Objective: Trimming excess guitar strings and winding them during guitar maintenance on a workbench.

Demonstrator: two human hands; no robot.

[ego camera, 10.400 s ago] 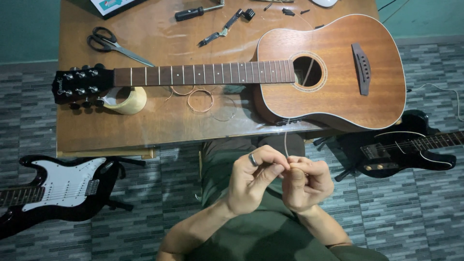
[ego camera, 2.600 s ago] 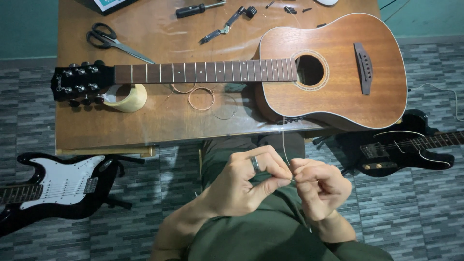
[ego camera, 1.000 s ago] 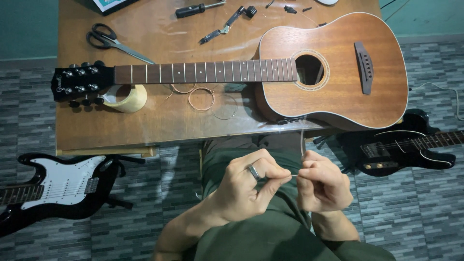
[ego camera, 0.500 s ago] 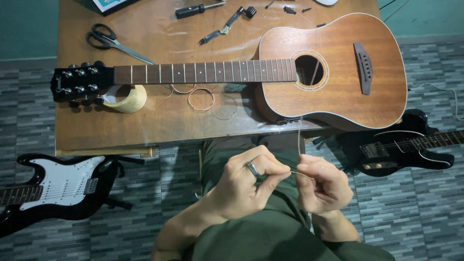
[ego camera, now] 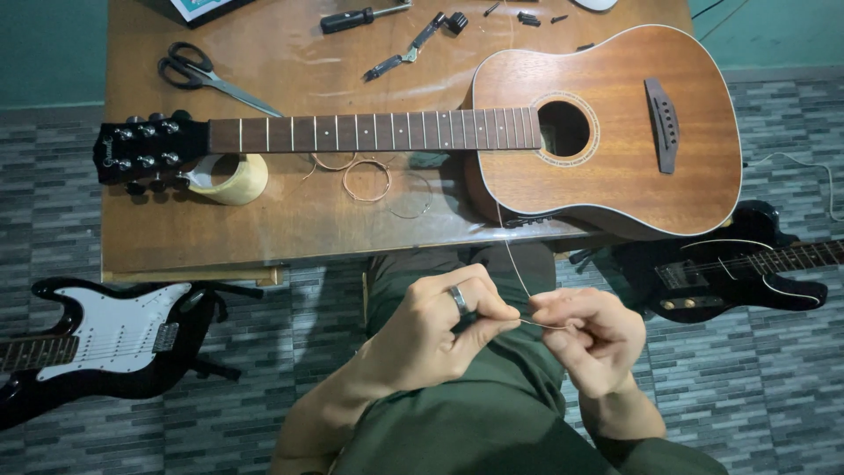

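String (ego camera: 514, 264) sits pinched between both your hands, just below the near edge of the table (ego camera: 264, 237), over your lap. Your left hand (ego camera: 440, 330), ring on one finger, has thumb and forefinger closed on the wire; your right hand (ego camera: 585, 339) is curled with its fingertips clamped on the same wire, a short taut run between the two, so you keep tension and can work the end without it springing away. From your right hand the string climbs past the table edge toward the lower side of the acoustic guitar (ego camera: 607, 132); where it ends there I can't tell, too thin. That guitar lies flat on the table, body on your right, headstock on your left propped on a roll of tape (ego camera: 230, 179), which keeps the neck level and the tuners off the wood. Coiled strings (ego camera: 366, 180) lie on the table just under the neck. Scissors (ego camera: 204, 76), a screwdriver (ego camera: 360, 16) and a string winder (ego camera: 415, 44) lie on the far side of the neck, within reach but clear of the work. Off the table: a black-and-white electric guitar (ego camera: 97, 339) on the floor to your left, a black one (ego camera: 730, 268) to your right.
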